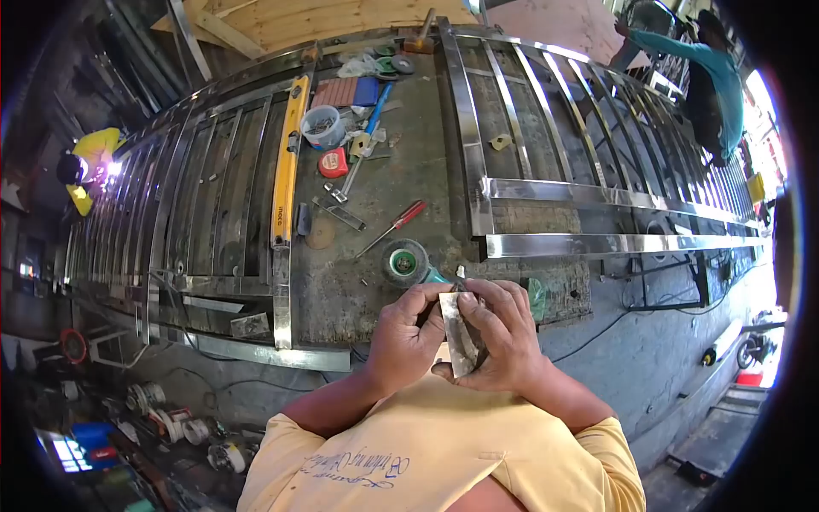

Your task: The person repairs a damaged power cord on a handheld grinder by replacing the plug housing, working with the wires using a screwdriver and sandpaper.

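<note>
Close to my chest, my left hand and my right hand hold a small flat rectangular piece, whitish and smudged with grey. My left fingers pinch its upper left edge. The right thumb lies over its face while the right fingers curl round the far side. Something small and dark shows at its top end, too hidden to name. Just beyond my hands an angle grinder with a green body rests on the worktable. A screwdriver with a red handle lies farther up.
A yellow spirit level lies along a steel frame at left. Near it are a bucket, a red tape measure and a hammer. A barred steel frame extends right. One person works beside bright sparks; another stands at right.
</note>
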`<state>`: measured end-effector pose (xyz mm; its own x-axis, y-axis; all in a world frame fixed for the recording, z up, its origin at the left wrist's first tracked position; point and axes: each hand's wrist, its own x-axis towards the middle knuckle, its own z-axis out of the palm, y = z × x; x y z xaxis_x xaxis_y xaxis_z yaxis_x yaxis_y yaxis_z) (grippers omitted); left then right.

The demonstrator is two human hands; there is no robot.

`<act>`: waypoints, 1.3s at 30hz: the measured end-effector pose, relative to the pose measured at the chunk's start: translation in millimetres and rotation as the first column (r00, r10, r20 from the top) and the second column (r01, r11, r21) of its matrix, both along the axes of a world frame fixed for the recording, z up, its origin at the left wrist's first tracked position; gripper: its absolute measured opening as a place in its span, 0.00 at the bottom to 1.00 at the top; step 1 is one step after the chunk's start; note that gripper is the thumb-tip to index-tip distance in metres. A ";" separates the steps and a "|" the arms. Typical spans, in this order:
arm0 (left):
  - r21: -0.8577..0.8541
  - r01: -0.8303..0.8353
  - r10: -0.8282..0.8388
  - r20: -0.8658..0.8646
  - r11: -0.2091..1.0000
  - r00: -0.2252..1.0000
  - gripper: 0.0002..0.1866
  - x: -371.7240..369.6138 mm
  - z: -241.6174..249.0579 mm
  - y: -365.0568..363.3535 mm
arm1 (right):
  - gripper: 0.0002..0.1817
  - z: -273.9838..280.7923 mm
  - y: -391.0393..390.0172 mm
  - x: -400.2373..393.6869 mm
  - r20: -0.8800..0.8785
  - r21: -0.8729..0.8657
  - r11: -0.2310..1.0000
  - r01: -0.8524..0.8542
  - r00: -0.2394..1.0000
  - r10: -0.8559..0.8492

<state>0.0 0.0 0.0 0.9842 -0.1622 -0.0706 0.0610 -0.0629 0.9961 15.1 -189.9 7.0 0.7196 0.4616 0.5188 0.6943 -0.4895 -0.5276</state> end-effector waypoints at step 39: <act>-0.055 0.448 -0.390 0.405 0.892 0.827 0.23 29.4 15.4 34.6 | 0.41 29.6 27.3 -41.8 0.024 0.111 0.925 0.364 0.929 -0.369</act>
